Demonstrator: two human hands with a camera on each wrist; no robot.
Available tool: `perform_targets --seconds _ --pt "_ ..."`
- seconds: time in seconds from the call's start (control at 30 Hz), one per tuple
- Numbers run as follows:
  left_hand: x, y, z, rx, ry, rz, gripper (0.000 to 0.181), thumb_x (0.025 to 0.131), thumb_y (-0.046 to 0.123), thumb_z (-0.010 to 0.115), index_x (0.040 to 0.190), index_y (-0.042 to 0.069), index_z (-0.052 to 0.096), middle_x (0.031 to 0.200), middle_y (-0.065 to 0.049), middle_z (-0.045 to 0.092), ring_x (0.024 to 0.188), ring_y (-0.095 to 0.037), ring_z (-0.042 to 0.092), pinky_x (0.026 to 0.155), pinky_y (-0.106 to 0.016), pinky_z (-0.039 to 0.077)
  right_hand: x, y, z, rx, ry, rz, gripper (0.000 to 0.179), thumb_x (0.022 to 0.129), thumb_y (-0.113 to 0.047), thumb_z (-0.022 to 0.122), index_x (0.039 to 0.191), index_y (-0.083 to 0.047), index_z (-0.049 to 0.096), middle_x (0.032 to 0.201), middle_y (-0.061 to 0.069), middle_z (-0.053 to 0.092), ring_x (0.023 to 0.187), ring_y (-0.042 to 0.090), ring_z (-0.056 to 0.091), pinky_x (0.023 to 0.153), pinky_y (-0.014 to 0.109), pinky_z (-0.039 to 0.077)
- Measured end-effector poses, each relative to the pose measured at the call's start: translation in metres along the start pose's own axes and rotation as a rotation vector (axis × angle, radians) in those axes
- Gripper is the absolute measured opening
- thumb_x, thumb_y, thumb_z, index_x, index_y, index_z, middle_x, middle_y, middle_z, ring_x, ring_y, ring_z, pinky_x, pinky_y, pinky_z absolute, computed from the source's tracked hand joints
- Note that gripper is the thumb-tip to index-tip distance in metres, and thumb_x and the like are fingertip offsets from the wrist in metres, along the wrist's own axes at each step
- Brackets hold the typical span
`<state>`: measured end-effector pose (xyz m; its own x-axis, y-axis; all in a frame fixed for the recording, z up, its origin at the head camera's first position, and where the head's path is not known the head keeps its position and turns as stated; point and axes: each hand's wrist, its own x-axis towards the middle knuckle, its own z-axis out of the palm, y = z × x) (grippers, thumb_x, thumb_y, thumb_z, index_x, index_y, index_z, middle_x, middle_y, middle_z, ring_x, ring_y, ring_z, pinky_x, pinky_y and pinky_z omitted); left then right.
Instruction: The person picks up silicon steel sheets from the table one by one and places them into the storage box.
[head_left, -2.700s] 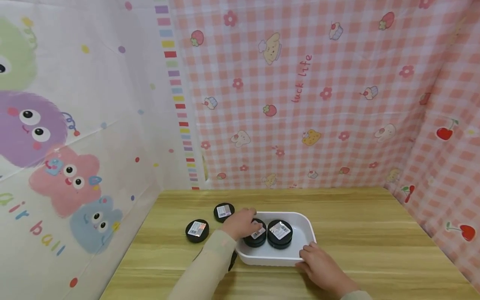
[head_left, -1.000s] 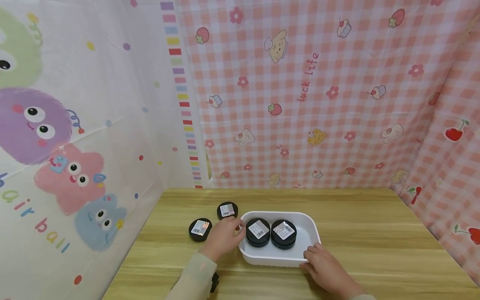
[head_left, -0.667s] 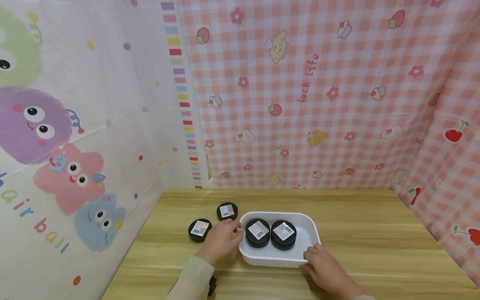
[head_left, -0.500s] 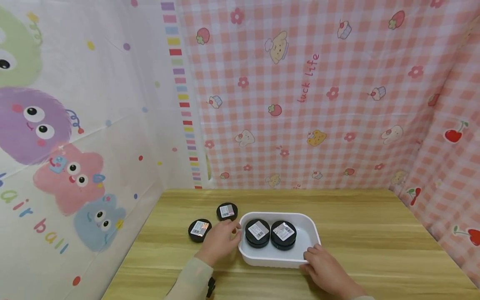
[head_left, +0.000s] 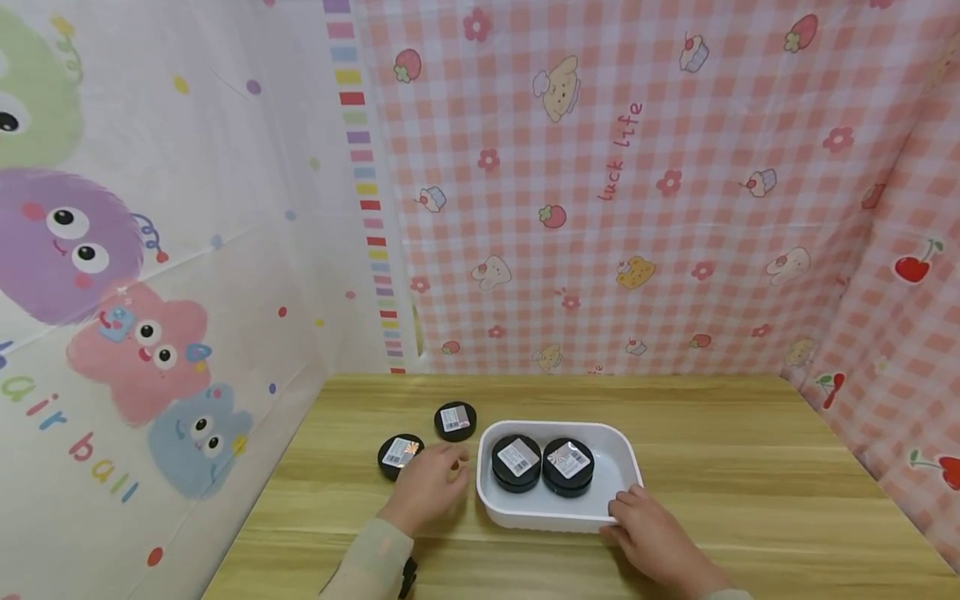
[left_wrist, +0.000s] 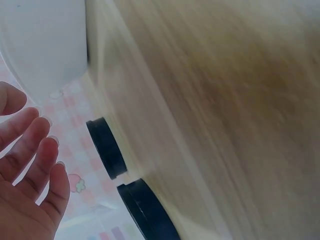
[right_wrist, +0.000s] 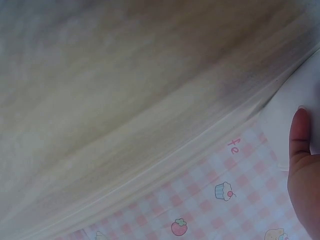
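Observation:
In the head view, a white plastic tray (head_left: 611,475) holds two black round pieces side by side, the left one (head_left: 517,454) and the right one (head_left: 567,460). Both bear white labels and look stacked in two layers. My right hand (head_left: 651,533) grips the tray's near right corner, thumb (right_wrist: 301,131) against the outer wall. Left of the tray, my left hand (head_left: 429,486) hovers with loosely bent fingers and holds nothing. Just beyond it are two more flat black round pieces on the table, one (head_left: 397,454) partly behind the fingers, the other (head_left: 455,421) farther back.
The wood-grain table (head_left: 720,442) carries the tray and the black pieces. Behind it hangs a pink checked cloth (head_left: 600,250); a white cartoon-print cloth (head_left: 247,250) borders the left side. A black strap (head_left: 408,577) shows at the left wrist.
My left hand was on the left black piece inside the tray; it has let go, come out over the tray's left rim and moved farther left. My right hand has kept its hold.

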<state>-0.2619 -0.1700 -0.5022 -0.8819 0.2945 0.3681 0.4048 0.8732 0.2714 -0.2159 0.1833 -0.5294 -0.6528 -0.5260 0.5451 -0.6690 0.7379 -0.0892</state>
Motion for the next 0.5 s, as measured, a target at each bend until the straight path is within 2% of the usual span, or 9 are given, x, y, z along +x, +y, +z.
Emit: perform_targets --seconds 0.5 --pt "-0.012 -0.015 -0.001 0.026 0.018 -0.003 0.012 0.091 0.02 0.069 0.099 0.012 0.074 0.088 -0.001 0.068 0.08 -0.016 0.064 0.073 -0.035 0.054 0.001 -0.001 -0.001 0.002 -0.031 0.019 0.031 0.078 -0.023 0.082 0.071 -0.021 0.052 0.073 -0.013 0.05 0.073 0.009 0.042 0.065 0.026 0.04"
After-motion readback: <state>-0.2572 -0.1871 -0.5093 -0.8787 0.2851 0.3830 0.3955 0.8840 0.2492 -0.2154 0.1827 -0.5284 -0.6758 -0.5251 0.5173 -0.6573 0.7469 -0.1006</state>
